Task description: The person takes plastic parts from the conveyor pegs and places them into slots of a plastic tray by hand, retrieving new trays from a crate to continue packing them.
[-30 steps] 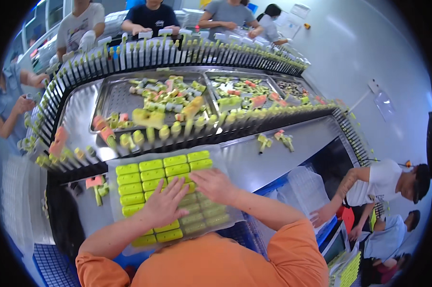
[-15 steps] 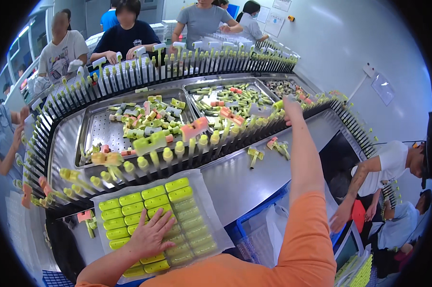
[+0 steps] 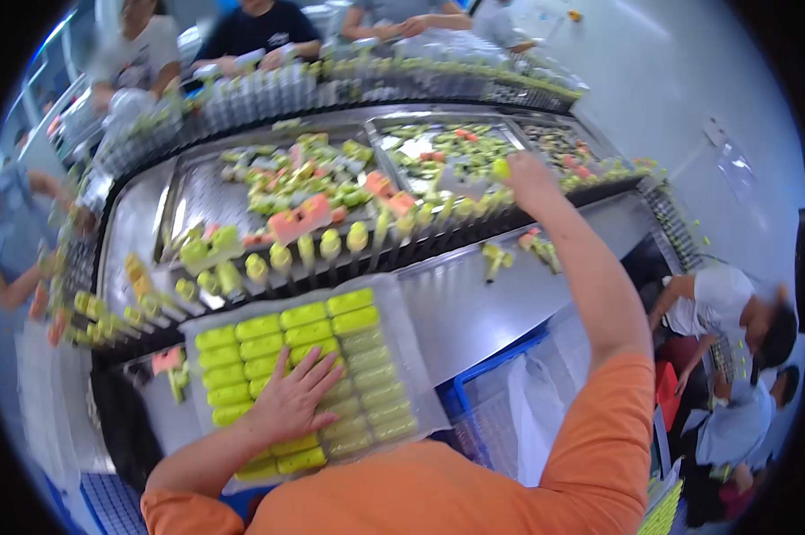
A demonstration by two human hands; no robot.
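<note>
Head camera: the left hand (image 3: 297, 399) lies, fingers spread apart, over glossy lime-green rounded blocks (image 3: 304, 314) in a translucent thin-plastic tray (image 3: 413, 352), probably bendy, best supported underneath; the blocks look light, stiff, slick, best pinched by their sides. Farther off, the right hand (image 3: 532, 181) appears clamped on a small lime-green piece (image 3: 501, 168).

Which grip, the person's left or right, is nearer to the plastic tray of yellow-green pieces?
Left. The left grip rests on pieces in the plastic tray; the right grip is away, beyond it and rightward, near the row of pegs.
</note>
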